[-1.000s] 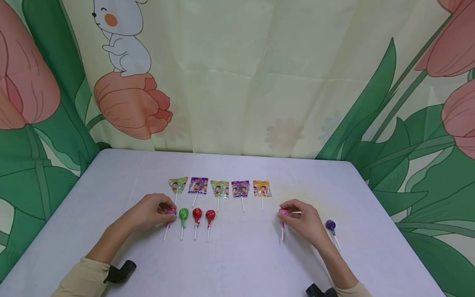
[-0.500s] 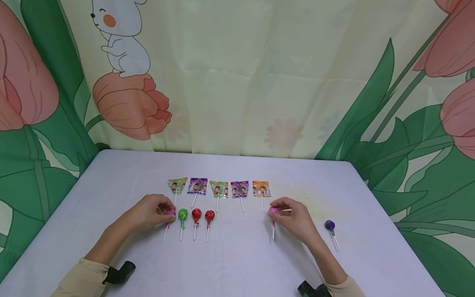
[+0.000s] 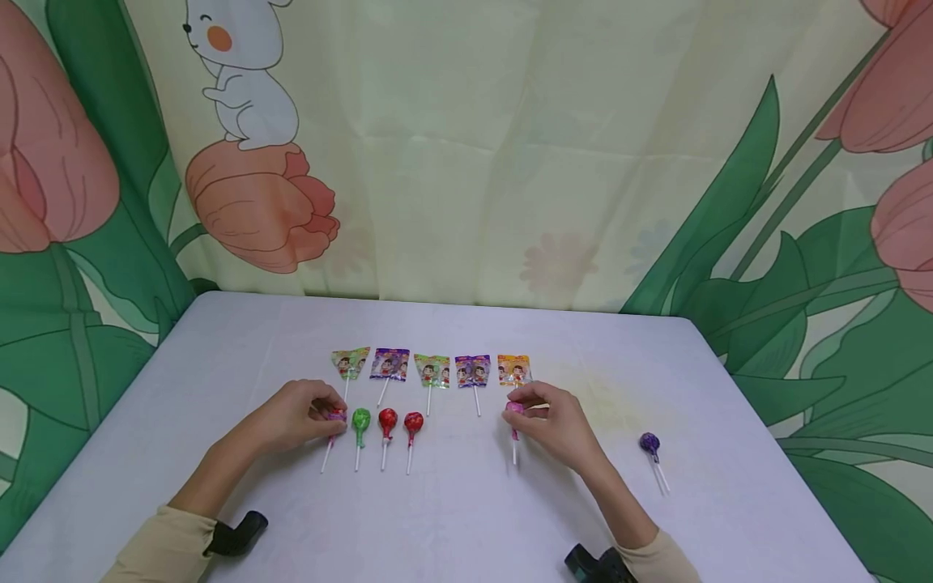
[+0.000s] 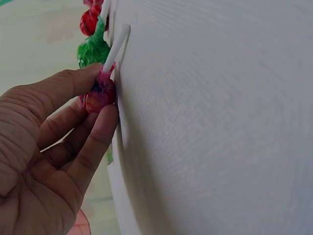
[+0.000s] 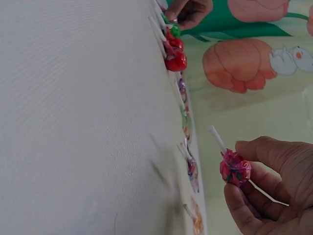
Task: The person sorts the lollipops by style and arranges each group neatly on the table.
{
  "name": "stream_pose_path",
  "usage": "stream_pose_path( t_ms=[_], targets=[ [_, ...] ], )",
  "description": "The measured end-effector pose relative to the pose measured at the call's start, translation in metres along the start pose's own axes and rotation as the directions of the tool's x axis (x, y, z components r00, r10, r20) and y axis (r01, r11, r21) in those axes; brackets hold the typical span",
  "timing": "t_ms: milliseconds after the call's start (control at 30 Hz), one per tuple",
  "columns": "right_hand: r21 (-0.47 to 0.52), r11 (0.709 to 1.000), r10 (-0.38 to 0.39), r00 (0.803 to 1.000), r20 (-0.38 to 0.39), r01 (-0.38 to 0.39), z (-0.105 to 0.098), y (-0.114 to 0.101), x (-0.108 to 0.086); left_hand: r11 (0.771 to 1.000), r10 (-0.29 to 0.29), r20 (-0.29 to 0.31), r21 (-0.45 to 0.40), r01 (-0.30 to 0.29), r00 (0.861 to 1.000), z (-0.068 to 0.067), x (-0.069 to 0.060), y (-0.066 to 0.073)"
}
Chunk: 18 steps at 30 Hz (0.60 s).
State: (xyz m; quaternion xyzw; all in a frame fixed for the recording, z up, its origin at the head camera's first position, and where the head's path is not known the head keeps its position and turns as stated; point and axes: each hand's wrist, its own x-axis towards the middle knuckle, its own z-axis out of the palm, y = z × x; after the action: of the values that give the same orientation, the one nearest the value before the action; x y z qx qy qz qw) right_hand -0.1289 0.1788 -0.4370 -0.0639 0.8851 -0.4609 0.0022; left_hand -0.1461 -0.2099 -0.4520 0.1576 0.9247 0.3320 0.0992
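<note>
My left hand (image 3: 302, 414) pinches the head of a pink lollipop (image 4: 101, 93) at the left end of the front row, its white stick pointing toward me. Beside it lie a green lollipop (image 3: 360, 419) and two red lollipops, one in the middle (image 3: 388, 419) and one at the right (image 3: 413, 423). My right hand (image 3: 554, 419) holds another pink lollipop (image 5: 235, 168) by its wrapped head between thumb and fingers, above the table and apart from it in the right wrist view. That hand is in front of the orange flat-packed lollipop (image 3: 513, 369).
Behind the front row lie several flat-packed lollipops, including a purple one (image 3: 472, 370) and a green one (image 3: 433, 371). A dark purple lollipop (image 3: 649, 443) lies alone at the right. The white-covered table (image 3: 466, 526) ends at a printed curtain (image 3: 452, 162).
My right hand has moved left with the pink lollipop, away from the dark purple one and toward the front row. The left hand has stayed on its lollipop.
</note>
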Motion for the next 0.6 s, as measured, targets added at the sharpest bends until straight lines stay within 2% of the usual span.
stream_pose_path(
  t_ms=[300, 600],
  targets=[
    [0.041, 0.999, -0.025, 0.999, 0.047, 0.023, 0.016, -0.01, 0.004, 1.0, 0.005, -0.001, 0.004, -0.005, 1.0, -0.001, 0.001, -0.001],
    [0.059, 0.995, -0.087, 0.992, 0.091, 0.082, 0.034, -0.02, 0.01, 1.0, 0.007, 0.001, -0.002, -0.007, 1.0, 0.0, 0.001, -0.002]
  ],
)
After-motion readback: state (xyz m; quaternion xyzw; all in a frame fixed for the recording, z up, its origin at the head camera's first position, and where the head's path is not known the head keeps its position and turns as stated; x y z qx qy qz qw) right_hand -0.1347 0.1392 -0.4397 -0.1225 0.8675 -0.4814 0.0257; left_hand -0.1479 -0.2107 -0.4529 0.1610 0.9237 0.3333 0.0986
